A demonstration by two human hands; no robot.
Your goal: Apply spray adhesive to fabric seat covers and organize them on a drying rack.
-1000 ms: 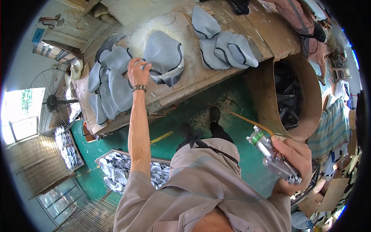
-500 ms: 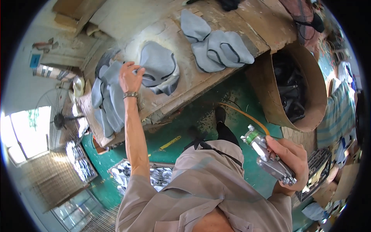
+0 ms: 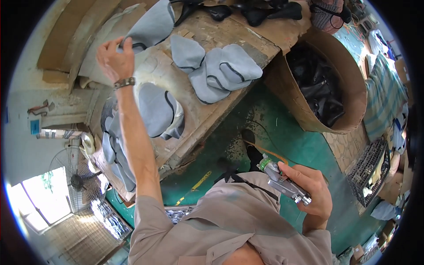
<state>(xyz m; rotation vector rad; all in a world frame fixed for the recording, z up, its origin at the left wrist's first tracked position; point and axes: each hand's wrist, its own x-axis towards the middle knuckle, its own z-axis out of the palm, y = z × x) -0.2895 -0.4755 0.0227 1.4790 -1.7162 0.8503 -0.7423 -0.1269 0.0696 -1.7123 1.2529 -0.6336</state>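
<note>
My left hand [image 3: 115, 58] reaches out over the worn wooden workbench [image 3: 207, 110] and pinches the edge of a grey fabric piece with dark trim [image 3: 150, 24] at the far side. A watch sits on that wrist. My right hand [image 3: 311, 187] stays low by my hip, closed around a metal spray gun [image 3: 282, 181] with a green cap, an orange hose trailing from it. More grey pieces lie on the bench: a cluster [image 3: 216, 66] in the middle and one [image 3: 157, 110] near my forearm.
A big cardboard drum [image 3: 340, 88] holding black pieces stands right of the bench. Black shapes [image 3: 247, 11] lie at the bench's far end. A stack of grey pieces [image 3: 112, 150] hangs at the left edge. A floor fan [image 3: 77, 181] and green floor [image 3: 282, 132] lie below.
My left hand has moved from the near grey piece toward the far side of the bench and taken hold of another piece. The spray gun hand has barely shifted.
</note>
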